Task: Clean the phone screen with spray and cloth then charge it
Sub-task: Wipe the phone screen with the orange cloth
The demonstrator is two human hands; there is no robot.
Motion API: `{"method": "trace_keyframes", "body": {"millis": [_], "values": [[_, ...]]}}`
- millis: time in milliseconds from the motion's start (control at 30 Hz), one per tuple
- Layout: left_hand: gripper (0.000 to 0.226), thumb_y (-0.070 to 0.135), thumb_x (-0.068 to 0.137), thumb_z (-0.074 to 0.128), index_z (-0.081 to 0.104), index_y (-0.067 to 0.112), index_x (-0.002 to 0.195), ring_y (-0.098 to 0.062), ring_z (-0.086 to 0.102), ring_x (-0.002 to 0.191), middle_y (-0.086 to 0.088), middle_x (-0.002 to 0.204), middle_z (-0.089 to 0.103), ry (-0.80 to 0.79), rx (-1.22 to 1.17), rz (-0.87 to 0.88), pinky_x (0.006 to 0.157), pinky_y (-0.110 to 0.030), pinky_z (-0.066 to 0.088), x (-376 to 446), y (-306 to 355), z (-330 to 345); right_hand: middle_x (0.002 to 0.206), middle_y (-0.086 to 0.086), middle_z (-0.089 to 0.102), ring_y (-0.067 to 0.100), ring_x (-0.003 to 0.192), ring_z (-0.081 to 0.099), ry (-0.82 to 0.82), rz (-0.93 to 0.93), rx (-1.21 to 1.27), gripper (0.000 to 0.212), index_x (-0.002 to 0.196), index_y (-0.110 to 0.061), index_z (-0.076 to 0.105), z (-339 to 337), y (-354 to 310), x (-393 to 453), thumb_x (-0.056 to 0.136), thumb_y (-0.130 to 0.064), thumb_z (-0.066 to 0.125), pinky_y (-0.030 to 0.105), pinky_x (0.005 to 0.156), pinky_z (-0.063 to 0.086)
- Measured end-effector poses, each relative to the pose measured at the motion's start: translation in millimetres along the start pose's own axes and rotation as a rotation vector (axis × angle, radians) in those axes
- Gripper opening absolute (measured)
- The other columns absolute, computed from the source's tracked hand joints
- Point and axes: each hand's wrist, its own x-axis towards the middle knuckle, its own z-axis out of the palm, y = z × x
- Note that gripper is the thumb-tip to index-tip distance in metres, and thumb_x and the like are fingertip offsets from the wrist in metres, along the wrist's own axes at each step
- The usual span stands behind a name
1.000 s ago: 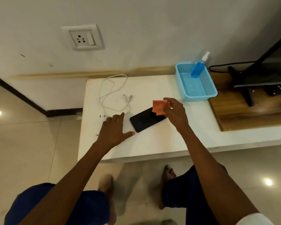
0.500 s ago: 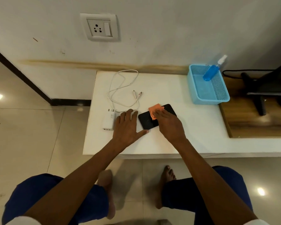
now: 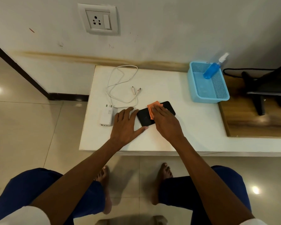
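A black phone (image 3: 144, 116) lies flat on the white table (image 3: 193, 127). My right hand (image 3: 166, 123) presses an orange cloth (image 3: 152, 108) onto the screen with flat fingers. My left hand (image 3: 126, 125) lies flat on the table against the phone's left end, its thumb at the phone's near corner. A white charger plug (image 3: 106, 116) and its coiled white cable (image 3: 122, 85) lie to the left of the phone. The blue spray bottle (image 3: 212, 70) leans in a blue basket (image 3: 199, 95) at the right.
A wall socket (image 3: 99, 20) sits above the table's left end. Right of the basket are a wooden surface (image 3: 250, 127), a black stand (image 3: 256, 93) and a black cord (image 3: 234, 69). My knees and bare feet are below the table's front edge.
My right hand brought the cloth down from above the phone's far end and now lies flat on the screen. My left hand stays beside the phone. The camera moved closer and leftward.
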Motion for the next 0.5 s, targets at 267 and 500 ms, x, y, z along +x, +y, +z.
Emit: {"method": "trace_keyframes", "body": {"millis": [267, 500], "values": [[0.084, 0.079, 0.080, 0.048, 0.053, 0.018, 0.137, -0.029, 0.052, 0.126, -0.009, 0.141, 0.054, 0.020, 0.002, 0.007, 0.102, -0.045, 0.041, 0.5, -0.4, 2.3, 0.151, 0.009, 0.043, 0.024, 0.141, 0.037, -0.026, 0.093, 0.011, 0.060, 0.146, -0.008, 0.041, 11.3, -7.9, -0.7, 0.090, 0.000, 0.062, 0.030, 0.106, 0.033], [0.083, 0.078, 0.080, 0.051, 0.054, 0.019, 0.137, -0.029, 0.051, 0.128, -0.009, 0.142, 0.053, 0.017, -0.016, 0.005, 0.104, -0.045, 0.040, 1.4, -1.5, 4.0, 0.147, 0.013, 0.047, 0.025, 0.140, 0.040, -0.004, 0.047, 0.031, 0.048, 0.143, -0.005, 0.045, 6.4, -10.7, -1.3, 0.096, -0.007, 0.055, 0.034, 0.098, 0.048]]}}
